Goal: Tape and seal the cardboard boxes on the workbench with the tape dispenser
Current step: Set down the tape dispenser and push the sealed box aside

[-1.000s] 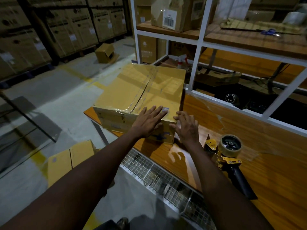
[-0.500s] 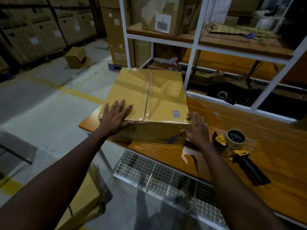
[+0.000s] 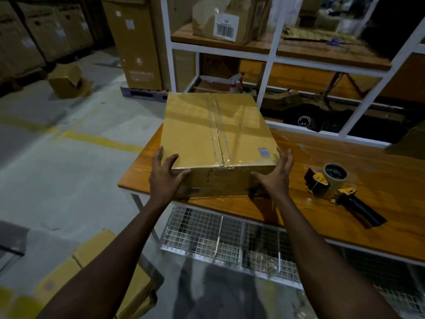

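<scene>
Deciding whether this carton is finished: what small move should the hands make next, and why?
Probably press in and lift the box off the workbench: tape already covers its top seam, the left hand and right hand bracket its near corners, and the tape dispenser lies untouched to its right.
</scene>
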The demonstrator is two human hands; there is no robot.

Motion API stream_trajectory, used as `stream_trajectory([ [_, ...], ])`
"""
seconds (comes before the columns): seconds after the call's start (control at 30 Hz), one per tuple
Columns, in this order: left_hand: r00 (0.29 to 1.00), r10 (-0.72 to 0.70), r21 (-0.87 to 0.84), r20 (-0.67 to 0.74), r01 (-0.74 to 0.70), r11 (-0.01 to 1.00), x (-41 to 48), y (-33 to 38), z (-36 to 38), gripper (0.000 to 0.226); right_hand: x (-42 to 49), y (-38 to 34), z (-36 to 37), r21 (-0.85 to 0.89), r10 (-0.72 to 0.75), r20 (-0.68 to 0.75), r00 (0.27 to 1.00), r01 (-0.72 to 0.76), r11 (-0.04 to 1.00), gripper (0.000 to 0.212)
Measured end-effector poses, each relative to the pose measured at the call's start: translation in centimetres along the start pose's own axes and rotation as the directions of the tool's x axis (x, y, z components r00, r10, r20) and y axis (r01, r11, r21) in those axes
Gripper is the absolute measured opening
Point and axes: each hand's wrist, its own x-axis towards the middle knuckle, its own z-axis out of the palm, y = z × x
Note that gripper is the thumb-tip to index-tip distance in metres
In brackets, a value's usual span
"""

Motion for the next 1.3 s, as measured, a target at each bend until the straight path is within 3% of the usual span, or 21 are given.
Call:
stream_trajectory([
  [0.2, 1.0, 0.021, 0.018, -0.001, -0.021, 1.0, 0.2, -0.4, 0.6, 0.057, 1.7, -0.2, -1.3, -0.029, 0.08, 0.056, 0.995, -0.078, 0.997, 0.118],
  [0.27, 0.999, 0.026, 0.084, -0.024, -0.024, 0.996, -0.1, -0.5, 0.7, 0.056, 1.8, -0.2, -1.3, -0.086, 0.13, 0.015, 0.991, -0.128, 0.988, 0.124],
  [0.33, 0.998, -0.004, 0.145, -0.058, 0.012, 0.989, -0.6, -0.2, 0.8, 0.053, 0.7, -0.6, -0.8, -0.169, 0.092, -0.116, 0.989, -0.111, 0.979, 0.119],
  [0.4, 0.998, 0.01, 0.162, -0.065, 0.001, 0.987, -1.2, 0.1, 1.2, 0.053, -0.8, -0.8, 0.1, -0.137, 0.034, -0.18, 0.983, -0.06, 0.989, 0.11],
  [0.6, 0.999, 0.038, 0.268, 0.028, -0.044, 0.962, -2.3, 0.6, 3.1, 0.087, -0.5, -0.2, 1.4, -0.152, -0.025, -0.054, 0.998, 0.017, 0.988, 0.102],
  [0.83, 0.993, 0.047, 0.2, -0.107, -0.025, 0.98, -3.2, 2.0, 3.1, 0.078, -1.2, -0.8, 0.0, -0.127, -0.046, -0.117, 0.992, 0.031, 0.991, 0.085],
  [1.07, 0.967, 0.126, 0.053, -0.219, -0.117, 0.992, -5.8, 9.5, 2.7, 0.074, -3.1, 0.5, -8.2, -0.103, -0.113, -0.291, 0.95, 0.086, 0.991, 0.073],
  [1.3, 0.917, 0.32, -0.066, -0.237, -0.344, 0.937, -6.2, 23.5, 7.4, 0.076, -1.7, 5.3, -22.6, -0.084, -0.097, -0.51, 0.854, 0.063, 0.994, 0.072],
])
